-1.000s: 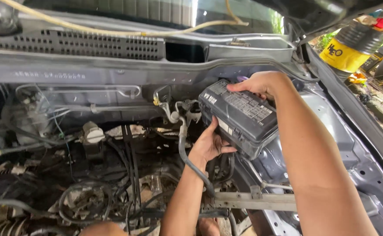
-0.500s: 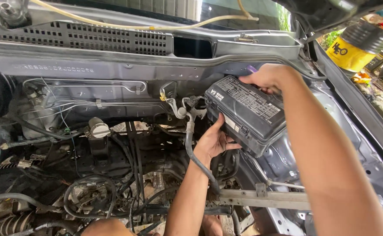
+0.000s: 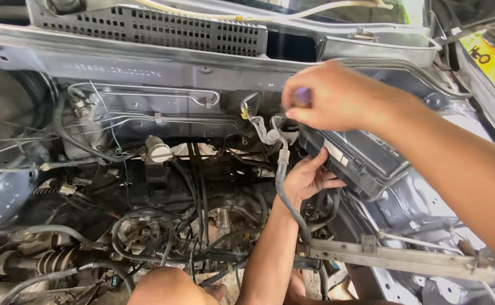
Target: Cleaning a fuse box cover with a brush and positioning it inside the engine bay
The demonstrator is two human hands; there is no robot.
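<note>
Black fuse box [image 3: 360, 161] rests on left hand [image 3: 307, 178] fingertips (underneath).

Bright daylight falls from the top right with glare there, the engine bay [image 3: 163, 226] recesses shadowed, focus sharp.

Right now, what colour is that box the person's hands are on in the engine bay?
The box is black with a pale label strip, seen best in the head view; the left hand supports it from below.

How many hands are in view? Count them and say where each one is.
2. The left hand props the black box from below; the right hand is above the box's near end, pinching something small. Others may be hidden.
</note>
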